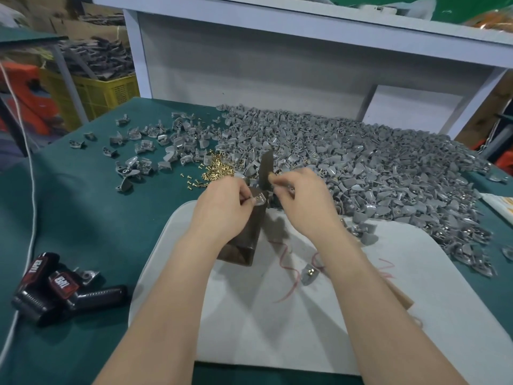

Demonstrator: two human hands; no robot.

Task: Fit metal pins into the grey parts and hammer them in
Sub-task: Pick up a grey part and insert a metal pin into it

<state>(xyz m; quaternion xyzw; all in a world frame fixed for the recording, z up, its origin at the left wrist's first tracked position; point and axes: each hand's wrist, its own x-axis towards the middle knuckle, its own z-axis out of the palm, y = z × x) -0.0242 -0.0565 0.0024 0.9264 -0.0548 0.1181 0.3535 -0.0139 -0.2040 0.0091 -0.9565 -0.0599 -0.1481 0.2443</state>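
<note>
My left hand (224, 204) pinches a small grey part (259, 199) with a pin in it, holding it on top of a dark metal block (247, 240) that stands on the white board (416, 315). My right hand (302, 198) grips a hammer by its wooden handle, the dark metal head (266, 168) raised just above the part. A pile of brass pins (216, 169) lies behind my left hand. Another grey part with a pin (309, 273) lies on the board near my right forearm.
A large heap of grey parts (374, 168) covers the green table to the right and behind. Scattered grey parts (144, 145) lie at back left. Black-and-red tape dispensers (55, 287) sit front left beside a white cord (30, 218). A white shelf (249, 51) stands behind.
</note>
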